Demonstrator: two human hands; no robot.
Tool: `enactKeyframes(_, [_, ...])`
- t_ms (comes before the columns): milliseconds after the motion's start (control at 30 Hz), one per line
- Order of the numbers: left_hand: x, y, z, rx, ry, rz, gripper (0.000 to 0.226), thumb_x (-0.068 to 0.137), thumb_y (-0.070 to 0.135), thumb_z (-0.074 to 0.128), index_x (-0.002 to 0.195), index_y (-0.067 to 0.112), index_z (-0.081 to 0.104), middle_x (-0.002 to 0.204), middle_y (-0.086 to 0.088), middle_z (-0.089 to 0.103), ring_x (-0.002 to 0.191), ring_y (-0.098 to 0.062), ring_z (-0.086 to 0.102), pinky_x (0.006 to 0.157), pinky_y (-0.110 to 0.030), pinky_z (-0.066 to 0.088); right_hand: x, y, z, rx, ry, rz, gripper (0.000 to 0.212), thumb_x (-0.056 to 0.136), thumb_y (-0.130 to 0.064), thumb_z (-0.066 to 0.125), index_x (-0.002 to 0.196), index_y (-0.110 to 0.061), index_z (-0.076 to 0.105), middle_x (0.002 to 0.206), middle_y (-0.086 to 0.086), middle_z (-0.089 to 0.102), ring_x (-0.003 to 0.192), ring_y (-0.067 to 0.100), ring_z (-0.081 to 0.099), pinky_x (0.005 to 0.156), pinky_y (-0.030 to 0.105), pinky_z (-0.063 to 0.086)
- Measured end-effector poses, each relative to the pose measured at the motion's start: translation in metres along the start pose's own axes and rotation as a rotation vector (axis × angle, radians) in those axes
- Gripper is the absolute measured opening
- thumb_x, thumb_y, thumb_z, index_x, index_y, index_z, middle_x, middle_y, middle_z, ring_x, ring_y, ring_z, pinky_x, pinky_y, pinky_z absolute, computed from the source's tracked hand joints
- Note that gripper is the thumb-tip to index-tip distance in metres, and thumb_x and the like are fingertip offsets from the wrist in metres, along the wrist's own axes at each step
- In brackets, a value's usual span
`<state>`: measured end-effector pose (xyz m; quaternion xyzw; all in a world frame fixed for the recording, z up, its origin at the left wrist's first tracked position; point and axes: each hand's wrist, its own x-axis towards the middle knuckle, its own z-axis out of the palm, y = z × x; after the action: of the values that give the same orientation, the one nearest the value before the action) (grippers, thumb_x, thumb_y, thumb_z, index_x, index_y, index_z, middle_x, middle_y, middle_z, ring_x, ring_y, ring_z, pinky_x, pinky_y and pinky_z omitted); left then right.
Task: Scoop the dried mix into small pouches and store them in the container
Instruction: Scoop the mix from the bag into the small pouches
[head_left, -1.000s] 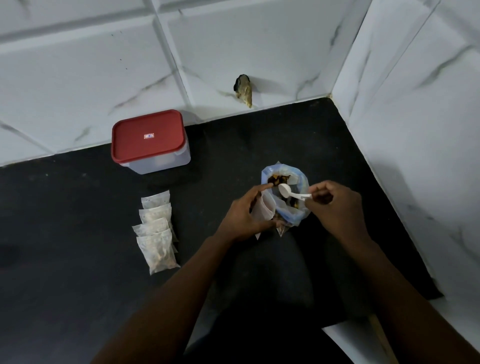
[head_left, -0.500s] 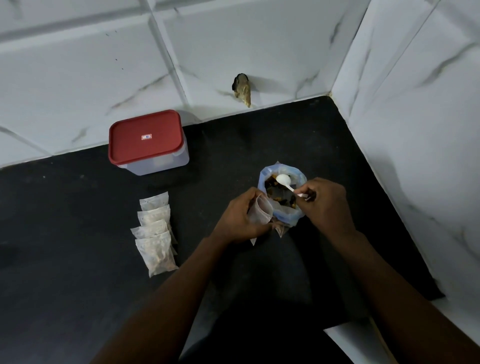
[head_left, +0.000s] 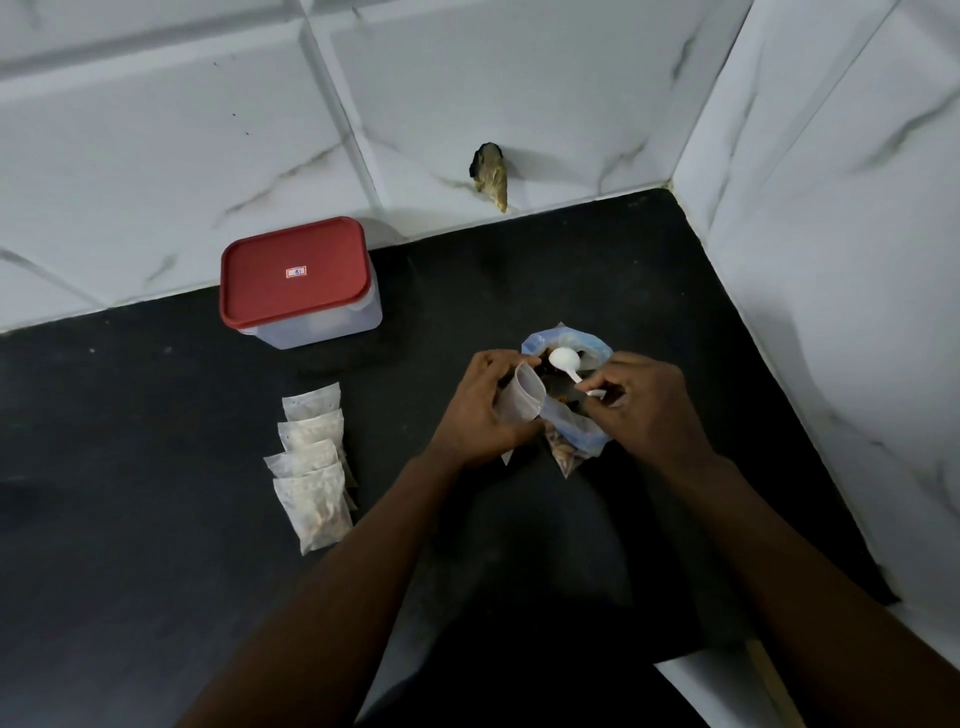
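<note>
On the black counter (head_left: 156, 571) stands a red-lidded clear plastic container (head_left: 296, 275). A blue plastic bag of dried mix (head_left: 577, 427) sits between the hands. The left hand (head_left: 478, 410) grasps a small clear pouch (head_left: 522, 400); the right hand (head_left: 649, 410) pinches a white plastic spoon (head_left: 565, 359), seemingly empty.

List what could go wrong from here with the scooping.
The pouch mouth held by the left hand is narrow; mix may spill off the spoon onto the black counter.
The right hand pinches only the spoon's handle end, so a loaded scoop may tip.
</note>
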<state>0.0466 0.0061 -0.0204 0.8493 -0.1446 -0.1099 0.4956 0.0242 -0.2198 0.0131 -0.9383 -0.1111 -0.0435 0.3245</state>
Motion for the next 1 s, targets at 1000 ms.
enactKeyframes(1000, [-0.005,-0.001,0.003,-0.152,0.044,0.018,0.071,0.08,0.035,0.08,0.144,0.017,0.055,0.139,0.006,0.06,0.13,-0.011,0.058,0.107,-0.038,0.052,0.014,0.01,0.005,-0.054,-0.019,-0.046,0.013,0.079,-0.003,0.08,0.091,-0.007,0.076,0.09,0.008,0.072,0.086,0.007,0.058,0.08,0.028,0.051])
